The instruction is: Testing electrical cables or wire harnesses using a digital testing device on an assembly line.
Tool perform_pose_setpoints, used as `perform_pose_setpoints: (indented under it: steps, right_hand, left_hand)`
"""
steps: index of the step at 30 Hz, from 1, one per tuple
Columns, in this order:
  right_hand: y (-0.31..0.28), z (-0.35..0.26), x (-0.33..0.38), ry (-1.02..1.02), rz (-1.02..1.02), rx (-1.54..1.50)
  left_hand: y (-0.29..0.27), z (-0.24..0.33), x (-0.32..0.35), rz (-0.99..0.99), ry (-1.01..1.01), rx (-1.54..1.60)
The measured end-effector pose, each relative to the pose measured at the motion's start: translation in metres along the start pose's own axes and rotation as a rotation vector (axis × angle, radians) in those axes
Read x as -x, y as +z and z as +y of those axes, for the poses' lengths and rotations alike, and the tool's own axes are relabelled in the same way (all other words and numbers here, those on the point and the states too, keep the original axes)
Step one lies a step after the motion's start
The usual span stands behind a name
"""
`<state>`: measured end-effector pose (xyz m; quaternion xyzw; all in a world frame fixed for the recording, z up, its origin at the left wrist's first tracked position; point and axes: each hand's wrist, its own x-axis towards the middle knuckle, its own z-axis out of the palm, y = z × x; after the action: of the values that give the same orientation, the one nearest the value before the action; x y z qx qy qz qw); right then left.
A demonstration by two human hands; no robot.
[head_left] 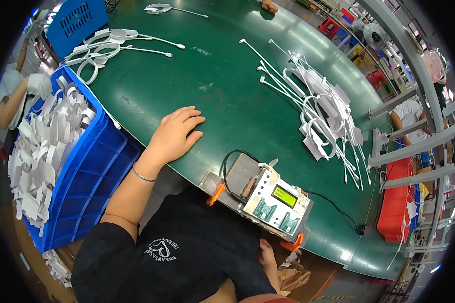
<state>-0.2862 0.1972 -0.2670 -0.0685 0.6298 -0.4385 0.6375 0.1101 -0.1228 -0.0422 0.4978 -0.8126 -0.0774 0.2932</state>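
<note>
Left hand (176, 134) lies flat, fingers spread, empty, on green table (227, 96) at centre frame. Right hand (268, 257) low at bottom, mostly hidden; grip cannot be told. Tester box (277, 201) idle, no cable plugged in. White cables (323, 113) piled upper right, untouched.

A long green bench (227, 91) is curving across the room under bright, even light. A grey metal frame (414, 101) is rising along its right side, with red crates (397, 202) and a small fan (374, 34) sitting beyond it. Blue bins (91, 171) are standing at the left, and brown floor (318, 275) is showing below.
</note>
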Motion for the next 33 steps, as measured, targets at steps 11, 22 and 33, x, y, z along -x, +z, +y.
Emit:
perform_pose_setpoints:
  steps: [11, 22, 33]
  right_hand:
    - [-0.015, 0.012, -0.015, 0.043, -0.075, 0.069]
    - [-0.039, 0.019, -0.040, 0.151, -0.064, 0.083]
    - [-0.015, 0.011, -0.067, 0.089, 0.127, -0.225]
  left_hand:
    - [0.002, -0.001, 0.002, 0.016, 0.014, -0.013]
    - [0.003, -0.003, 0.001, 0.015, 0.016, -0.002]
    - [-0.003, -0.001, -0.001, 0.003, 0.037, 0.001]
